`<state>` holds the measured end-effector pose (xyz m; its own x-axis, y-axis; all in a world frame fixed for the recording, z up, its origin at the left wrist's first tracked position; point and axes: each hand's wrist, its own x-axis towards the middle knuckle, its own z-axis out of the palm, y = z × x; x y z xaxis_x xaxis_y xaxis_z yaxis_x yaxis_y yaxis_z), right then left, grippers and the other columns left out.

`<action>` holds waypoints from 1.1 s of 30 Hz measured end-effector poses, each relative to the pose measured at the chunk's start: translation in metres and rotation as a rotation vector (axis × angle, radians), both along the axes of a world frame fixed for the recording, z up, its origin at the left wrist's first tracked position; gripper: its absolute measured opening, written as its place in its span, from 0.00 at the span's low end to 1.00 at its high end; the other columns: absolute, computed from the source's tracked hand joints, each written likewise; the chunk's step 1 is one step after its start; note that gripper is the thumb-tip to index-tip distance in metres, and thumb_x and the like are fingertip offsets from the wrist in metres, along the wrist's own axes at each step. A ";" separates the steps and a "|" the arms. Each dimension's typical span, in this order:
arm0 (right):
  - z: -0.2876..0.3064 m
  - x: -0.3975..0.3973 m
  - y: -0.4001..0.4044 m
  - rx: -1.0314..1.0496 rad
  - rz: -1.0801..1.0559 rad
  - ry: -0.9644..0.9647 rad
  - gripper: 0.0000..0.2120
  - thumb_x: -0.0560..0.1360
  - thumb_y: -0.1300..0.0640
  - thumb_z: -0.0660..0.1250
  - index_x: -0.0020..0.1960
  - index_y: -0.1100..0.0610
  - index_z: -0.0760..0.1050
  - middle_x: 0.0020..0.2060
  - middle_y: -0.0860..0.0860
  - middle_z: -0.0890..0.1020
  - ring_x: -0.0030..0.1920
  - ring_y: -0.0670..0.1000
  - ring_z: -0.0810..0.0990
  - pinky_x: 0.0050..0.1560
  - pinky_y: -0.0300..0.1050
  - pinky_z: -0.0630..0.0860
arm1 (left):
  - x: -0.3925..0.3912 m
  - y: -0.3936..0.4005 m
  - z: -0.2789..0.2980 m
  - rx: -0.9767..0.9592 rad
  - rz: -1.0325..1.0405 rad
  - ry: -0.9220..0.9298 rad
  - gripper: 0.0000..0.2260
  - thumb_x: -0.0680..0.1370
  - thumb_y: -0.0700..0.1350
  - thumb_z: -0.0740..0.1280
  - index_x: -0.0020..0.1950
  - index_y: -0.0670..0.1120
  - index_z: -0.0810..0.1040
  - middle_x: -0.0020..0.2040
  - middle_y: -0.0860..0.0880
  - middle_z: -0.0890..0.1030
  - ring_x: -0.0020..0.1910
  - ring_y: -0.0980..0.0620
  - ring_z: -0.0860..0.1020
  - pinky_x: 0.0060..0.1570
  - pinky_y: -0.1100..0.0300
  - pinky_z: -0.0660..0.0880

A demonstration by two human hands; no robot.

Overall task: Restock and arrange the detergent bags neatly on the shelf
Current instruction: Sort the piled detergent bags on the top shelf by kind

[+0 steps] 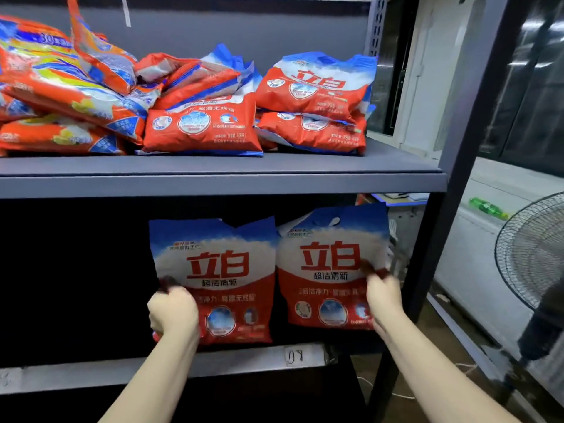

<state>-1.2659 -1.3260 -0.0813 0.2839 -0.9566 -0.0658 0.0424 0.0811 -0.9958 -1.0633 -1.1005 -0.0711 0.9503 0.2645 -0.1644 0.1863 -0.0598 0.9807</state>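
Note:
Two red, white and blue detergent bags stand upright side by side on the lower shelf (244, 360). My left hand (172, 311) grips the lower left edge of the left bag (225, 270). My right hand (383, 293) grips the right edge of the right bag (328, 264). On the upper shelf (213, 178), more red bags lie flat in loose piles: a stack of two at the right (317, 87), one in the middle (201, 126), and orange and yellow bags heaped at the left (55, 87).
The dark metal upright (457, 148) of the rack stands just right of my right hand. A standing fan (531, 254) is at the right. A green bottle (486, 207) lies on a white surface behind it. The lower shelf left of the bags is dark.

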 end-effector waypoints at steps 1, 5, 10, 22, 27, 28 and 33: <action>-0.006 0.008 -0.008 0.024 -0.011 -0.043 0.19 0.72 0.43 0.69 0.57 0.52 0.77 0.48 0.55 0.84 0.47 0.60 0.83 0.53 0.61 0.78 | 0.006 -0.006 -0.001 -0.028 -0.005 0.044 0.23 0.80 0.52 0.58 0.68 0.37 0.68 0.64 0.38 0.74 0.63 0.38 0.72 0.57 0.53 0.71; -0.007 0.035 -0.029 0.048 -0.020 -0.117 0.12 0.77 0.48 0.65 0.54 0.56 0.78 0.46 0.56 0.84 0.45 0.59 0.83 0.51 0.57 0.79 | 0.039 -0.039 -0.004 -0.111 -0.138 -0.044 0.20 0.83 0.50 0.51 0.67 0.39 0.70 0.64 0.38 0.75 0.62 0.38 0.74 0.57 0.50 0.74; -0.021 0.063 -0.071 0.035 0.082 -0.153 0.14 0.78 0.48 0.63 0.57 0.57 0.77 0.45 0.57 0.85 0.45 0.60 0.85 0.50 0.62 0.80 | 0.078 -0.092 -0.009 -0.281 -0.152 -0.125 0.14 0.82 0.52 0.56 0.57 0.45 0.77 0.48 0.45 0.81 0.43 0.45 0.81 0.45 0.53 0.77; -0.020 0.135 -0.144 -0.077 0.136 -0.192 0.13 0.78 0.47 0.63 0.55 0.56 0.75 0.47 0.56 0.85 0.45 0.58 0.85 0.51 0.61 0.80 | 0.161 -0.162 -0.032 -0.372 -0.278 -0.057 0.16 0.80 0.50 0.59 0.57 0.40 0.78 0.54 0.42 0.81 0.52 0.42 0.80 0.51 0.52 0.75; -0.021 0.161 -0.164 -0.099 0.185 -0.149 0.21 0.79 0.42 0.59 0.56 0.59 0.74 0.47 0.58 0.85 0.46 0.59 0.85 0.50 0.59 0.80 | 0.175 -0.180 -0.034 -0.392 -0.290 -0.124 0.17 0.82 0.48 0.58 0.61 0.36 0.75 0.54 0.41 0.78 0.47 0.45 0.79 0.38 0.62 0.72; -0.022 0.165 -0.166 -0.104 0.206 -0.124 0.21 0.79 0.42 0.59 0.57 0.59 0.74 0.47 0.58 0.84 0.46 0.58 0.85 0.49 0.58 0.81 | 0.179 -0.181 -0.039 -0.379 -0.279 -0.124 0.18 0.82 0.49 0.58 0.62 0.36 0.75 0.56 0.41 0.78 0.50 0.43 0.79 0.40 0.61 0.72; -0.039 0.175 -0.179 -0.102 0.277 -0.056 0.11 0.79 0.57 0.60 0.60 0.60 0.70 0.53 0.61 0.82 0.48 0.58 0.84 0.50 0.59 0.81 | 0.192 -0.181 -0.062 -0.377 -0.268 -0.118 0.21 0.81 0.54 0.57 0.64 0.40 0.75 0.61 0.39 0.77 0.58 0.40 0.77 0.54 0.52 0.72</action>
